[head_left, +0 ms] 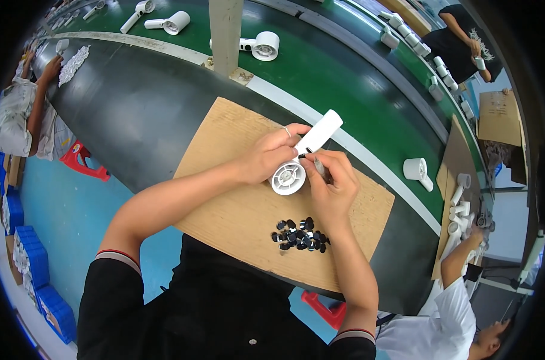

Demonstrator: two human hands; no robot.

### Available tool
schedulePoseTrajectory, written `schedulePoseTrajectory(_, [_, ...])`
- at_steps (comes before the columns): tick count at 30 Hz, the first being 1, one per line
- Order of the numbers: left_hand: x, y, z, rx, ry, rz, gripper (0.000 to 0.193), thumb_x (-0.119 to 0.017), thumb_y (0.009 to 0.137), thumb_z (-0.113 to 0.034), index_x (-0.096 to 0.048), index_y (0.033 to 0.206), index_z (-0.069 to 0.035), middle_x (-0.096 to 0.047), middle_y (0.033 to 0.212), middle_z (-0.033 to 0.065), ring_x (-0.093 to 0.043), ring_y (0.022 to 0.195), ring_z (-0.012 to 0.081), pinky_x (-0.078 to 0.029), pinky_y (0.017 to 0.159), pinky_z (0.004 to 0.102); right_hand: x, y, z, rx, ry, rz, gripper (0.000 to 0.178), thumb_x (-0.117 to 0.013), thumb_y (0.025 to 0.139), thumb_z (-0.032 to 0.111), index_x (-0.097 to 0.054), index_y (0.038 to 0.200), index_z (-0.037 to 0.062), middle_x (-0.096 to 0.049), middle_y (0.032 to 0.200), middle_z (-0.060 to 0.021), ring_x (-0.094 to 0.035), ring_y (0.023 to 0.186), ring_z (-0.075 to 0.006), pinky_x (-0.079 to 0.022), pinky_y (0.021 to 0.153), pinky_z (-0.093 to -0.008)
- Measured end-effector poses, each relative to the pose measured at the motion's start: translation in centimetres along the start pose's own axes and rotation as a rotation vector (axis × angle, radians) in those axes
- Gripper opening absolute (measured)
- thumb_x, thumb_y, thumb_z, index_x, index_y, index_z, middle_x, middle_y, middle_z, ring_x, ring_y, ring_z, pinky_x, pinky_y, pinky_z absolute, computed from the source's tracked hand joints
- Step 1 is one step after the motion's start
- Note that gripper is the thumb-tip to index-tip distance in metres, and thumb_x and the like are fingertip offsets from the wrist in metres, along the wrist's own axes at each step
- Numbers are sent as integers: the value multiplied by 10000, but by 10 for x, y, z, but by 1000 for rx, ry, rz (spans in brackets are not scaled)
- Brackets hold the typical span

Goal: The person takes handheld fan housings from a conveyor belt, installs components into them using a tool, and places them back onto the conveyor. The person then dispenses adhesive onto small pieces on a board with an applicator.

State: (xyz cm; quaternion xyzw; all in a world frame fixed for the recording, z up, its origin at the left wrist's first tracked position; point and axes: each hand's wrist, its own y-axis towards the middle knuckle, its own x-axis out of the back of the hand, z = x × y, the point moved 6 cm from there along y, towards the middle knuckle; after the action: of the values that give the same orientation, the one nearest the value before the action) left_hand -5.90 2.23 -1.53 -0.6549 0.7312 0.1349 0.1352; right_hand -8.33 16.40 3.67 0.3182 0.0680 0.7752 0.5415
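Note:
A white handheld fan (pixel 324 131) is tilted over the cardboard sheet, its round grille end toward me and its handle pointing away to the right. My left hand (pixel 271 156) is closed around the fan's neck from the left. At the neck, beside a dark slot, my right hand (pixel 333 180) pinches a small black piece (pixel 302 156) between thumb and forefinger. A slim pale tool (pixel 319 167) shows among the right fingers; its ends are hidden. Below my hands, a pile of small black glossy pieces (pixel 299 234) lies on the cardboard sheet (pixel 248 231).
A green conveyor belt (pixel 332 78) runs beyond the dark work surface (pixel 134 78), carrying several white fans. A pale metal post (pixel 225 39) rises at the table's far edge. One fan (pixel 417 172) lies to the right. Co-workers sit left and right; another person stands across the line.

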Motion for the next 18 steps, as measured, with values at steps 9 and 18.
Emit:
schedulePoseTrajectory(9, [4, 0, -16, -21, -11, -4, 568, -533, 840, 9, -409, 1395, 21, -671, 1054, 147, -677, 899, 168, -559, 779, 306, -4, -5, 2, 153, 59, 126, 157, -687, 855, -17, -729, 999, 26, -623, 970, -69, -571, 730, -111, -443, 565, -264])
schedulePoseTrajectory(18, [3, 4, -19, 123, 65, 87, 633, -535, 779, 48, -459, 1408, 69, -706, 999, 163, -695, 824, 161, -560, 736, 302, -20, -9, -24, -145, -306, 312, 104, -641, 829, 83, -588, 860, 0, -643, 842, -199, -631, 706, -402, -498, 639, -474])
